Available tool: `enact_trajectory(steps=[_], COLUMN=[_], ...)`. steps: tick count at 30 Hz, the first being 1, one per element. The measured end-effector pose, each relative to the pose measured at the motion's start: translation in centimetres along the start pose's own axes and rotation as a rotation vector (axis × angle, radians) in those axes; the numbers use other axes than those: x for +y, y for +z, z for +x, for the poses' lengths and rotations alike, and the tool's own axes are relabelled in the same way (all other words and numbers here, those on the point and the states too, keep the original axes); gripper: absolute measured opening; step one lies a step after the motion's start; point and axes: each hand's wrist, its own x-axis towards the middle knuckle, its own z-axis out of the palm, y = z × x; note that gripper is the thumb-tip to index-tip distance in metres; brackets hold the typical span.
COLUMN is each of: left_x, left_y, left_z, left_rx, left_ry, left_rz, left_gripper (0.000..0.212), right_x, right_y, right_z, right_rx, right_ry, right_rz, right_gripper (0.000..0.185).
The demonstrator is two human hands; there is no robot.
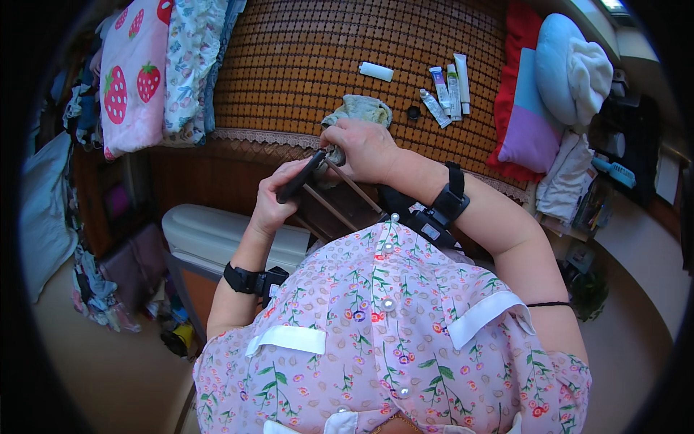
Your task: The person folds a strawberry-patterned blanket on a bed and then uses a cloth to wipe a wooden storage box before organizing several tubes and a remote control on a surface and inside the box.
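My left hand (275,198) is closed around one end of a black bar-shaped handle (301,177), which joins slim metal rods (353,186) running down towards my body; it looks like a telescopic luggage handle. At the handle's other end, my right hand (362,149) grips a greyish-green cloth (359,107), partly hidden under its fingers. Part of the cloth lies on the brown beaded mat (303,65). Beyond my right hand are a small black round cap (413,112), a white tube (376,71) and several other tubes (454,89) lying side by side.
Folded bedding with strawberries (135,81) lies at the mat's left. A red, blue and purple pillow (528,125) and a light blue round cushion (558,68) are on the right. A pale padded chair part (233,233) stands below left. Black devices are strapped to both forearms.
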Motion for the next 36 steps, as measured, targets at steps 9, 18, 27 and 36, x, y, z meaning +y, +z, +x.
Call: enact_trajectory(steps=[9,18,27,36], left_x=[0.2,0.8,1.6,1.1], left_y=[0.1,0.5,1.2,0.6], left_z=[-0.2,0.2,1.1,1.4], left_rx=[-0.004,0.007,-0.096,-0.093], left_ry=[-0.020,0.008,-0.038,-0.054], left_rz=[0.006,0.109,0.274,0.209], left_gripper=[0.056,0.053,0.049,0.050], right_x=[1.5,0.1,2.0,1.6], right_y=[-0.4,1.2,2.3,0.2], right_z=[-0.5,-0.7,-4.6,-3.8], right_rx=[-0.407,-0.099,-0.851,-0.579], right_ry=[0.058,0.250,0.336,0.261], right_rz=[0.236,0.184,0.287,0.199], right_gripper=[0.045,0.030,0.056,0.035])
